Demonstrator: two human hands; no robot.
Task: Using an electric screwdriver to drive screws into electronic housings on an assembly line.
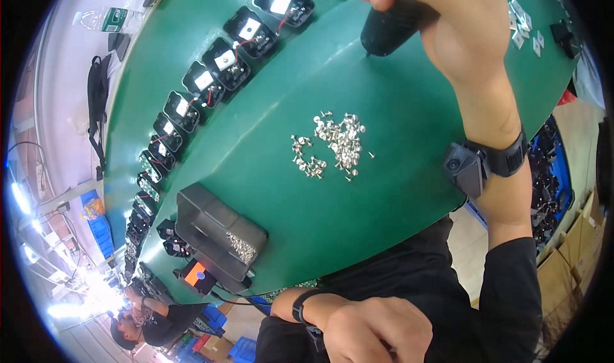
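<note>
At the top of the table my right hand (441,17) is closed around a black tool, probably an electric screwdriver (391,29), its short tip pointing down toward the green table mat (384,190). My left hand (377,331) is held low near my body, its fingers curled; anything inside them is hidden. Between the hands lies a heap of silver screws (346,142), with a smaller cluster of screws (312,166) at its left. Beyond them runs a curved row of open black housings (251,31) with white parts and red wires inside.
A black bin (217,213) with small screws stands at the left, beside an orange-and-black box (197,276). Flat metal plates (521,21) lie far right. A clear bottle (115,21) is far left. Another person (150,324) is at lower left; a blue crate (553,177) stands right.
</note>
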